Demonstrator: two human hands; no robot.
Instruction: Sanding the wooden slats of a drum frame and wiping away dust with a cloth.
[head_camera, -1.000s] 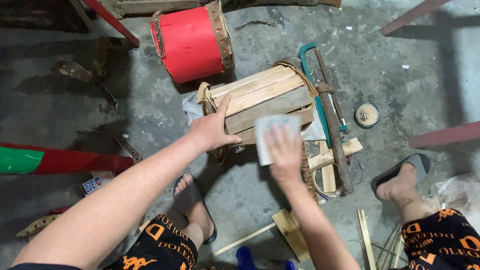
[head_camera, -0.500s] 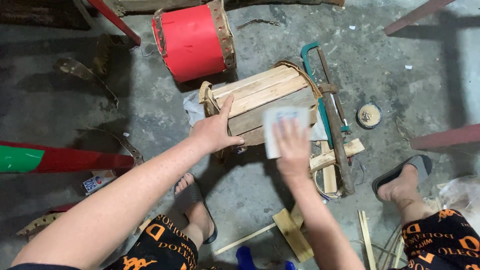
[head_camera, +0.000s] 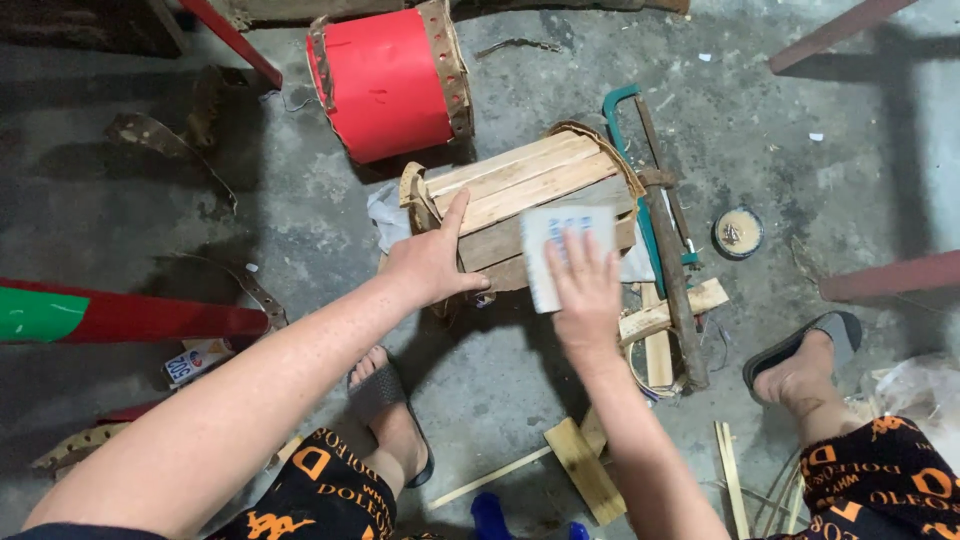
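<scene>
red drum (head_camera: 385, 85) cut by top edge, sandpaper sheet (head_camera: 560, 250) partly under fingers (head_camera: 585, 265)

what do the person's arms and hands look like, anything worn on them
Both arms are bare from the top of the view down to the fingers: no sleeves, gloves, watch or rings show on the left hand or the right hand. Fine speckles dot the left forearm. Nails look short. Lower down, black shorts with orange lettering cover the legs.

Bare floor (head_camera: 300, 215) left; hacksaw (head_camera: 655, 200) crowding right.
</scene>
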